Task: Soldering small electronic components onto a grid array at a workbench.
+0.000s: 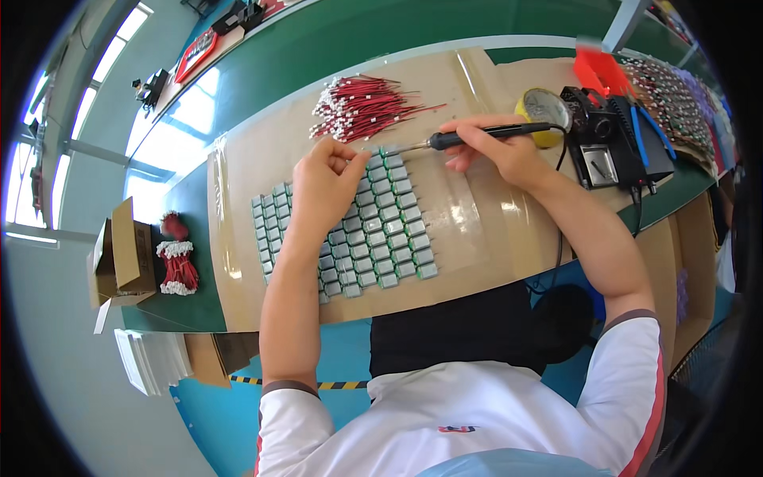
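Observation:
My right hand is closed round the handle of a soldering iron, whose metal tip points left to the top edge of a grid of small parts. These are silver-grey blocks with green circuit boards, set close together in rows on brown paper. Over the far rows my left hand is closed in a pinch, close to the iron's tip. What its fingertips hold is too small to make out. Part of the grid is hidden under that hand and forearm. Beyond it lies a heap of red-and-black wires with white connectors.
At right stand a roll of solder wire, a black soldering station, blue-handled pliers and a red bin. Wire bundles and an open cardboard box are at left. The iron's cord runs beside my right forearm.

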`<state>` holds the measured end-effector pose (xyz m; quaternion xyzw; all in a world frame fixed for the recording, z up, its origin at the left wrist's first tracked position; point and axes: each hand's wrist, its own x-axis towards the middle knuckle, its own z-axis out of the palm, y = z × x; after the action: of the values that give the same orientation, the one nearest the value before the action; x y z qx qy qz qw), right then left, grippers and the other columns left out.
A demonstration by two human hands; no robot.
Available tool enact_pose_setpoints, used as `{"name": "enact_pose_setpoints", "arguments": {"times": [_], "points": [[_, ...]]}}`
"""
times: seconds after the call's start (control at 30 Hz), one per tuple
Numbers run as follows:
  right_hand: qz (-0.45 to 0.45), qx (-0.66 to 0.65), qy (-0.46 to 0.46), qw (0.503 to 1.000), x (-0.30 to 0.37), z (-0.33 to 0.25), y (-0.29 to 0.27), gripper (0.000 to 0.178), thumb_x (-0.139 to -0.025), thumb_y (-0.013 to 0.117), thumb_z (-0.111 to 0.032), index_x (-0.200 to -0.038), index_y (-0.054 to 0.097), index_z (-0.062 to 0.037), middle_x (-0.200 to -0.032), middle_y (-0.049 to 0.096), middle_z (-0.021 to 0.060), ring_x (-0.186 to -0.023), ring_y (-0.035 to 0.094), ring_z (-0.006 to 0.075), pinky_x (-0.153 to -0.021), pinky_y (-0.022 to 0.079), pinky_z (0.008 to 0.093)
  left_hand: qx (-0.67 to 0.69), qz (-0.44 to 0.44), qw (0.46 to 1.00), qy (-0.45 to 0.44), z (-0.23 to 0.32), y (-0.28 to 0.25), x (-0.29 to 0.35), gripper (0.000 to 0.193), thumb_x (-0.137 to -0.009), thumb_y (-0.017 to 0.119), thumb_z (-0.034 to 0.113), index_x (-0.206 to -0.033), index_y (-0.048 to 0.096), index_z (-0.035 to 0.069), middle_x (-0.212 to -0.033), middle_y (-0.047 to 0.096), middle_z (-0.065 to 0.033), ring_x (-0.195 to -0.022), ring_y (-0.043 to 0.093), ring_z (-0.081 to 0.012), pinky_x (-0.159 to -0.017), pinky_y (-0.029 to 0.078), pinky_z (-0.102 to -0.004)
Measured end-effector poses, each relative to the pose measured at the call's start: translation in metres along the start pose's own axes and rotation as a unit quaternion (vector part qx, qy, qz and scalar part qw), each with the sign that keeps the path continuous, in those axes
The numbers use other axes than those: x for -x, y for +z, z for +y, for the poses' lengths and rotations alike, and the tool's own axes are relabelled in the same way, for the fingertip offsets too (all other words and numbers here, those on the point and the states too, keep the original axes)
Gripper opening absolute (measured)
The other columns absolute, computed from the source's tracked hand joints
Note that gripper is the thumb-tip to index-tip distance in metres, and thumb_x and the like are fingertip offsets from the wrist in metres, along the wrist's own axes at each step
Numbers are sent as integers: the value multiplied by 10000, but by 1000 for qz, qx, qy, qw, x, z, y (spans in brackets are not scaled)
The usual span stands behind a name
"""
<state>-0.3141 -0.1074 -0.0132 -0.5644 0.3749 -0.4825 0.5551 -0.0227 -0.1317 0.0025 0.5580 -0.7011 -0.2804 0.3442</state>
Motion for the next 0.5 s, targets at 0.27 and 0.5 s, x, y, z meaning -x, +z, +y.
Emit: {"name": "enact_pose_setpoints", "arguments": {"times": [0.27,0.5], "points": [[0,-2,-5,1000,1,-4,0,293,-1039,616,-179,-1218,707,34,-925,758,120,-807,750,161,-796,606,280,-5,-30,1000,-4,5,-3,3,119,-870,755,93,-847,677,6,-683,613,34,-610,495,-18,-550,400,-208],[-4,14,-11,1000,0,-3,-2,290,-1037,621,-177,-1206,711,40,-893,754,111,-795,745,155,-806,608,288,-14,-35,999,-2,6,0,1,109,-871,752,96,-864,689,7,-684,609,42,-610,493,-18,-555,407,-207]]}}
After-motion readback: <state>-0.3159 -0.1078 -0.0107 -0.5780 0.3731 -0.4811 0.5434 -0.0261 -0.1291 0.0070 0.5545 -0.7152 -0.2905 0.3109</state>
